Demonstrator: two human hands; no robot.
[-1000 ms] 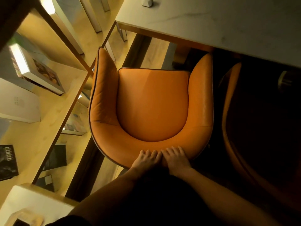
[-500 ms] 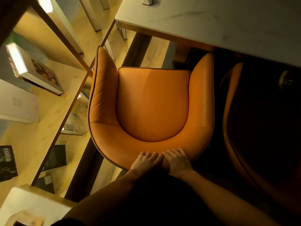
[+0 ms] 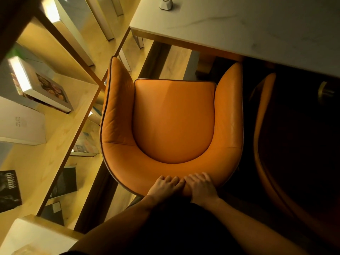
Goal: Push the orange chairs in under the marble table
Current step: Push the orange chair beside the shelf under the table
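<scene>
At the far left, wooden shelves (image 3: 55, 137) run out of frame, holding books (image 3: 39, 89) whose covers are too dim and angled to read; a pale surface (image 3: 36, 236) in the lower left corner is cut off by the frame edge. In the middle stands the orange chair (image 3: 173, 122), seen from above, its seat fully clear of the marble table (image 3: 257, 28), with only the tips of its armrests reaching the table's near edge. The left hand (image 3: 165, 186) lies palm down on the top of the chair's curved backrest, fingers together and bent over the rim, gripping nothing. The right hand (image 3: 201, 186) lies just beside it in the same flat pose, the fingertips of both nearly touching. Both forearms rise from the bottom edge, the body between them lost in shadow. A small white object (image 3: 166, 2) sits on the tabletop, cropped at the top. To the right, a second orange chair (image 3: 265, 144) sits mostly in darkness under the table, only its curved edge legible.
</scene>
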